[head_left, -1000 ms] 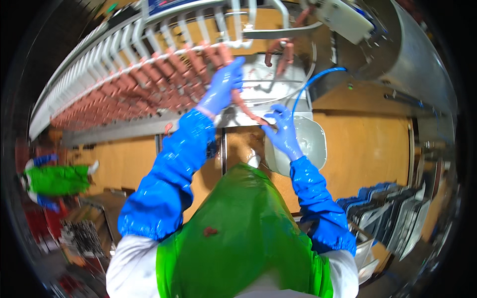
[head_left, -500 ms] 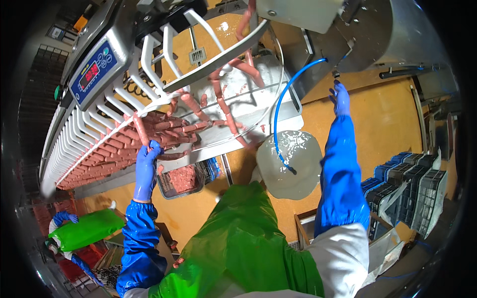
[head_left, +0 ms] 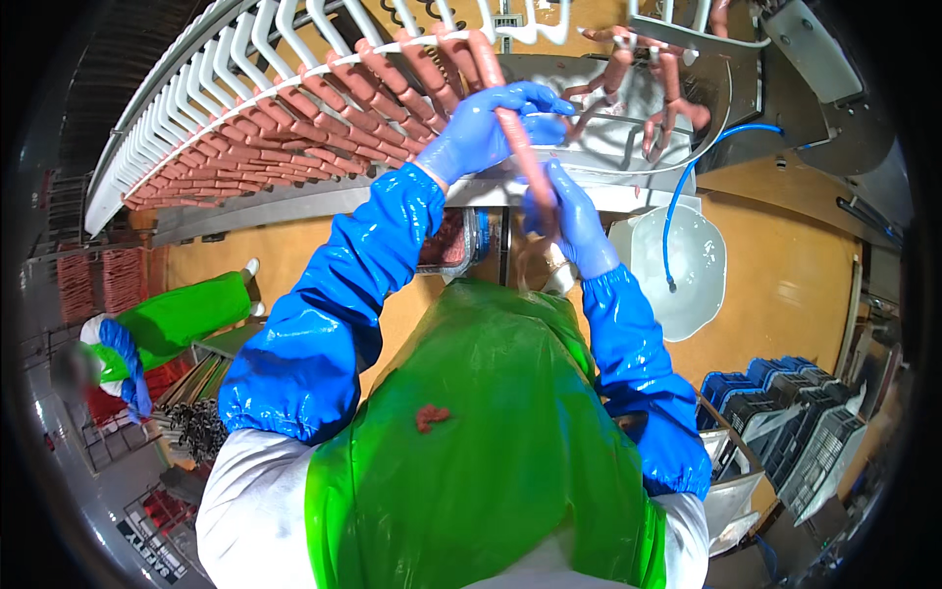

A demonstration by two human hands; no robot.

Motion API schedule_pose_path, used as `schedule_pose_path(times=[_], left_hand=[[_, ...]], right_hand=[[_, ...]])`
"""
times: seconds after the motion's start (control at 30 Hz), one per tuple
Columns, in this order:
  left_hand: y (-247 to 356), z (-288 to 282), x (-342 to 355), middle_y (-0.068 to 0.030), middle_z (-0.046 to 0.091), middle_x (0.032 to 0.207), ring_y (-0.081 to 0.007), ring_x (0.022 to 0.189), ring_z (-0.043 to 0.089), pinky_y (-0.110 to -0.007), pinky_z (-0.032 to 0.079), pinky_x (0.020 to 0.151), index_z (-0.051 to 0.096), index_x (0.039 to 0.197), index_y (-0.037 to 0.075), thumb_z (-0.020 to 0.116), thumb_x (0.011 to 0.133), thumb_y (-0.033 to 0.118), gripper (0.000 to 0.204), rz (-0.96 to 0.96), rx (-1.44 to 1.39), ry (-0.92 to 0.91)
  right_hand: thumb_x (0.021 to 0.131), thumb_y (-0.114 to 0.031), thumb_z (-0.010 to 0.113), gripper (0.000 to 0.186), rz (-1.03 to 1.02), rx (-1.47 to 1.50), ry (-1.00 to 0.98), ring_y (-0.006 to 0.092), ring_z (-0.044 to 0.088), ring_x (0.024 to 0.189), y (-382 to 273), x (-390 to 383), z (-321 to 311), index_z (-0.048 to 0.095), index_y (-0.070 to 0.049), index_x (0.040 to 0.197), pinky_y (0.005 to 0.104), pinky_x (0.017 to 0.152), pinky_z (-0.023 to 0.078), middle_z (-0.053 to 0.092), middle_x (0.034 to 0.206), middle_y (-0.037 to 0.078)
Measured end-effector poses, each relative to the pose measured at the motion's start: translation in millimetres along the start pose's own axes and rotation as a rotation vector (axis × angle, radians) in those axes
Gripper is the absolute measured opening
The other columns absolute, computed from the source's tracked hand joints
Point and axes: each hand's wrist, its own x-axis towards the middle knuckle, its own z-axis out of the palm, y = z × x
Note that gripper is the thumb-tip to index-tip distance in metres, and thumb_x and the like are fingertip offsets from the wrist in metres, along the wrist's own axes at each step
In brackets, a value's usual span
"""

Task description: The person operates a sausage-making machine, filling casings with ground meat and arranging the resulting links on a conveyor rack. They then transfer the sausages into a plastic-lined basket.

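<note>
Both my hands, in blue gloves, are on one hanging string of pink sausage links. My left hand (head_left: 491,128) curls loosely round the upper part of the sausage link (head_left: 520,147), its fingertips reaching out to the right. Lower down, my right hand (head_left: 579,221) grips the bottom end of that link; motion smears this part. The string hangs from a white hook at the front of a curved rack of white hooks (head_left: 265,44). To the left, rows of linked sausages (head_left: 324,123) hang from the other hooks.
A metal table (head_left: 628,191) lies beyond my hands, with loose links (head_left: 667,118) hanging above it. A blue hose (head_left: 677,216) dips into a pale tub (head_left: 711,255). A crate of minced meat (head_left: 446,245) is below. Stacked crates (head_left: 785,402) stand right; a person in a green apron (head_left: 186,324) is left.
My right hand has come from the machine at the far right to the sausage string beside my left hand. My left hand has moved up and right. The view has turned, and the rack shows differently.
</note>
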Motion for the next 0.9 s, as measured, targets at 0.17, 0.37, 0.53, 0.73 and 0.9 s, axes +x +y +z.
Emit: schedule_pose_path(times=[0.17, 0.37, 0.53, 0.73, 0.9], left_hand=[[-3.1, -5.0, -5.2, -0.0077, 0.059, 0.090, -0.0184, 0.084, 0.058, -0.037, 0.049, 0.084, 0.063, 0.107, -0.001, 0.055, 0.095, 0.018, 0.024, 0.063, 0.131, 0.148], [-1.0, -15.9, -17.2, 0.0000, 0.050, 0.076, -0.0074, 0.053, 0.040, -0.026, 0.041, 0.059, 0.058, 0.120, 0.004, 0.053, 0.096, 0.017, 0.028, 0.003, -0.195, -0.265], [-9.5, -68.9, -46.8, -0.0158, 0.045, 0.125, -0.0200, 0.101, 0.058, -0.035, 0.056, 0.074, 0.041, 0.130, 0.004, 0.055, 0.094, 0.020, 0.042, 0.752, 0.784, 0.383], [17.4, -80.0, -21.7, -0.0090, 0.056, 0.091, -0.0198, 0.085, 0.060, -0.033, 0.055, 0.061, 0.046, 0.114, 0.002, 0.061, 0.091, 0.031, 0.040, 0.455, 0.821, 0.432], [-15.7, -115.3, -88.4, 0.0003, 0.051, 0.069, -0.0102, 0.067, 0.049, -0.028, 0.041, 0.062, 0.056, 0.080, 0.006, 0.048, 0.100, 0.031, 0.032, 0.260, 0.984, 0.282]], right_hand=[[0.098, -0.023, 0.058, 0.032, -0.373, -0.527, 0.252, 0.0111, 0.054, 0.067, 13.6, -15.2, 34.1, 0.052, -0.005, 0.124, 0.0256, 0.053, 0.044, 0.056, 0.093, 0.006], [0.099, -0.036, 0.056, 0.038, -0.085, -0.149, -0.002, 0.0119, 0.044, 0.048, 23.3, -25.3, 59.8, 0.050, -0.006, 0.122, 0.0256, 0.041, 0.037, 0.055, 0.083, 0.006], [0.099, -0.037, 0.057, 0.029, -0.147, 0.037, 0.217, 0.0111, 0.046, 0.049, 40.4, -20.4, 69.5, 0.050, -0.009, 0.103, 0.0248, 0.042, 0.036, 0.049, 0.067, 0.001], [0.095, -0.022, 0.057, 0.016, -0.512, -0.695, 0.385, 0.0047, 0.039, 0.053, 57.3, 11.9, 43.4, 0.047, -0.013, 0.104, 0.0213, 0.044, 0.030, 0.044, 0.069, -0.002], [0.095, -0.028, 0.048, 0.046, -0.180, -0.561, 0.285, 0.0084, 0.048, 0.079, 54.4, 26.6, 29.4, 0.049, -0.007, 0.136, 0.0247, 0.068, 0.042, 0.050, 0.088, -0.002]])
